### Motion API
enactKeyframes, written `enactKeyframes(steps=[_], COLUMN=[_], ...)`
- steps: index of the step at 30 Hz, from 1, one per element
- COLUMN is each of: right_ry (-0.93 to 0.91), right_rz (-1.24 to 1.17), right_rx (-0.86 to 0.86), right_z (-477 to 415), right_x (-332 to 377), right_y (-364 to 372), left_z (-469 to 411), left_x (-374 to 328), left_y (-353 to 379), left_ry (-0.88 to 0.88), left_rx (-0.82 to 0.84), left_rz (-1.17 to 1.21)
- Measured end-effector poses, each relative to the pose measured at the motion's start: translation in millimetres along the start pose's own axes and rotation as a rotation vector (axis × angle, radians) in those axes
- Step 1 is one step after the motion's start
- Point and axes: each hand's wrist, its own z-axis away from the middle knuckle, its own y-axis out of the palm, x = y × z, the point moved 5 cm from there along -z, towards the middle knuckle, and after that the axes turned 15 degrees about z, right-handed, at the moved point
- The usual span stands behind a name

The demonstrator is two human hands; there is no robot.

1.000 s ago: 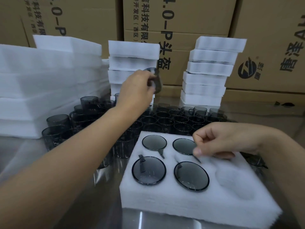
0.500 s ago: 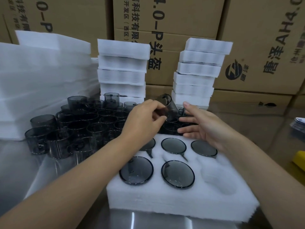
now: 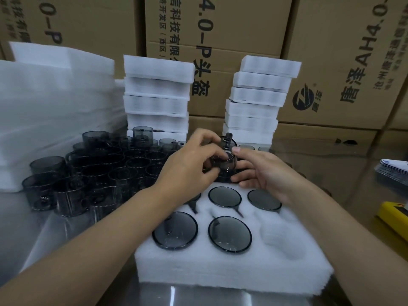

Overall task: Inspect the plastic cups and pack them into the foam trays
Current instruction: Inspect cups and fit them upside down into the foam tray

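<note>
A single view, from a wide-angle camera on the person's head, looks forward and down across the surface (image 3: 24, 221). It sits close: both forearms enter from the near corners, and the left hand (image 3: 187, 166) and right hand (image 3: 262, 173) meet on a cup (image 3: 223, 159) at mid-frame. The tray (image 3: 220, 272) fills the near middle, the loose cups (image 3: 106, 168) lie left, and cartons (image 3: 242, 29) close off the far side. Straight lines bend toward the edges.

Printed cardboard boxes (image 3: 231, 29) stand behind; a yellow object (image 3: 395, 219) lies right.
</note>
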Motion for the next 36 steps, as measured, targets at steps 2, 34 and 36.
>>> enactKeyframes(steps=[2, 34, 36], right_ry=[-0.003, -0.081, -0.08], right_rz=[0.003, -0.005, -0.015], right_rx=[-0.009, 0.115, 0.137], right_z=[-0.2, -1.4, -1.1], right_x=[-0.6, -1.8, -1.6], right_y=[-0.8, -0.3, -1.3], left_z=[-0.5, 1.1, 0.9], left_x=[2.1, 9.3, 5.8], left_y=[-1.7, 1.3, -0.6], left_ry=[-0.032, -0.065, -0.039], left_rx=[-0.03, 0.021, 0.014], left_rz=[-0.02, -0.017, -0.001])
